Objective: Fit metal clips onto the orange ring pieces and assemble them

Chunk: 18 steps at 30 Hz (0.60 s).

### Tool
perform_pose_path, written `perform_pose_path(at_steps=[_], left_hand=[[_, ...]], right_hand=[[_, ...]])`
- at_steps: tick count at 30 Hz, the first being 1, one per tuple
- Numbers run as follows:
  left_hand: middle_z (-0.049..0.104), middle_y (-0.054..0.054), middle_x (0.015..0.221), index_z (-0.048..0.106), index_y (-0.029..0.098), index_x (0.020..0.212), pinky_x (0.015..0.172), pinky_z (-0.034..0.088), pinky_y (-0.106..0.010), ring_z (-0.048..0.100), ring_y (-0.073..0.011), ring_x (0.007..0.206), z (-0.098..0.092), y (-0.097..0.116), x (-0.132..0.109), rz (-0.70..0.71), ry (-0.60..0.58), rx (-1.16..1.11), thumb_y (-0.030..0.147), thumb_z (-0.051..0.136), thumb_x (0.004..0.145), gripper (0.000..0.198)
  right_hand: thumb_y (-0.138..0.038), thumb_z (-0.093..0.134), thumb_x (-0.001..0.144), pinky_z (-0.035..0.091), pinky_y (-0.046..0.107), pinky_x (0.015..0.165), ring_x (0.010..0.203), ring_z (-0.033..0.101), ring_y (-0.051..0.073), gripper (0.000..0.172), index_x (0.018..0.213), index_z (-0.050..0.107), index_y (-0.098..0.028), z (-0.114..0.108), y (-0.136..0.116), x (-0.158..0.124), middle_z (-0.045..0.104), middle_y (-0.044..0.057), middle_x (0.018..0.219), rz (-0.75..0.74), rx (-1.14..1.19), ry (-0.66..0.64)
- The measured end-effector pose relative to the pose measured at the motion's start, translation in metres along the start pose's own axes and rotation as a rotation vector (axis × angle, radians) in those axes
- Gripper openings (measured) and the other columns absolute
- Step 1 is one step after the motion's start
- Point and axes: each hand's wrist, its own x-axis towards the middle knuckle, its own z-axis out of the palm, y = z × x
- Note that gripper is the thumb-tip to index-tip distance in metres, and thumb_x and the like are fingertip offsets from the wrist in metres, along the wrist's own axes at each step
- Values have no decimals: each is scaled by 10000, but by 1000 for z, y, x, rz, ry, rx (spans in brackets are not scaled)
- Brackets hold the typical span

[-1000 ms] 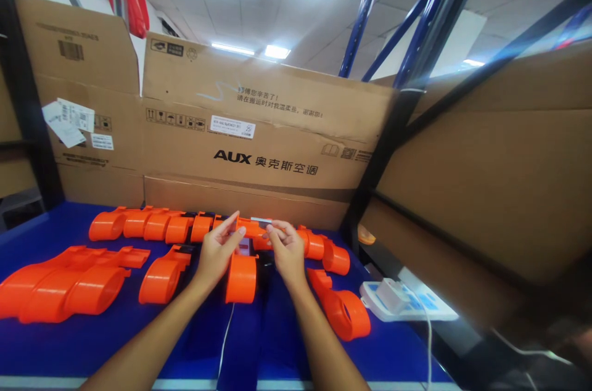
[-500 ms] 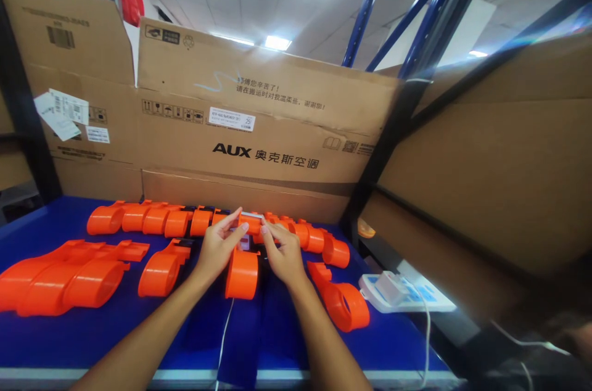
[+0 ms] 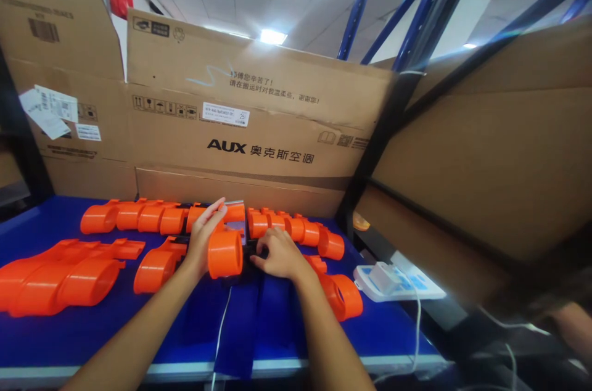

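Cardboard carton [image 3: 287, 132] standing behind the left grip [image 3: 203, 242] and right grip [image 3: 276, 255]: black print "AUX 奥克斯空调". Its upper flap [image 3: 185, 58], higher up: "师傅您辛苦了!请在搬运时对我温柔些,谢谢您!". White label [image 3: 226, 114] above the left grip: "25" legible, the rest too small. Paper slips [image 3: 49, 108] far to the left grip's left: unreadable.

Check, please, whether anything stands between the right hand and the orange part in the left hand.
Nothing visible does: the right hand lies just beside the orange part, which the left hand grips.

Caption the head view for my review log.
Left hand grips an orange plastic housing at the blue table; right hand rests beside it.
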Motion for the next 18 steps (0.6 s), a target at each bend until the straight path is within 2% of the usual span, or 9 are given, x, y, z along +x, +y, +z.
perform_pose_path(at_steps=[3, 5, 8, 11, 14, 18], left_hand=[[669, 0, 648, 543, 158, 1473, 549, 534, -254, 635, -153, 543, 2, -1, -5, 6, -35, 23, 448, 863, 729, 860], [664, 0, 622, 541, 151, 1474, 549, 524, -245, 628, -150, 537, 3, -2, -7, 11, -59, 47, 460, 849, 742, 852], [681, -8, 661, 570, 153, 1441, 570, 531, -251, 639, -148, 539, 6, -4, -7, 46, -77, 100, 467, 837, 750, 804], [722, -34, 799, 598, 168, 1398, 603, 552, -265, 667, -145, 566, 8, -8, -7, 99, -112, 174, 455, 831, 760, 738], [744, -80, 971, 604, 176, 1381, 612, 570, -280, 683, -143, 591, 9, -12, -9, 128, -164, 240, 426, 835, 762, 706], [742, -95, 995, 595, 170, 1389, 617, 572, -276, 696, -147, 620, 11, -13, -13, 129, -232, 275, 377, 849, 756, 713]], right_hand=[[-334, 792, 768, 426, 334, 818, 894, 608, 233, 174, 764, 669, -211, 1, -1, 3, 692, 45, 871, -18, 34, 28], [-311, 745, 811, 431, 307, 756, 825, 607, 209, 138, 792, 651, -211, 1, -2, 5, 680, 31, 821, -4, 109, 88], [-346, 619, 934, 405, 271, 625, 647, 564, 165, 131, 951, 637, -218, 0, -3, 8, 624, -13, 706, 78, 301, 266], [-416, 530, 1006, 375, 266, 543, 522, 484, 152, 251, 1137, 597, -213, -1, -6, 9, 530, -55, 609, 144, 483, 485], [-419, 550, 1004, 439, 283, 582, 591, 545, 167, 301, 1217, 599, -214, -3, -11, 9, 616, -1, 737, 69, 539, 590], [-361, 579, 992, 522, 333, 751, 836, 641, 214, 275, 1221, 662, -234, -7, -15, 8, 676, 80, 1001, -53, 448, 575]])
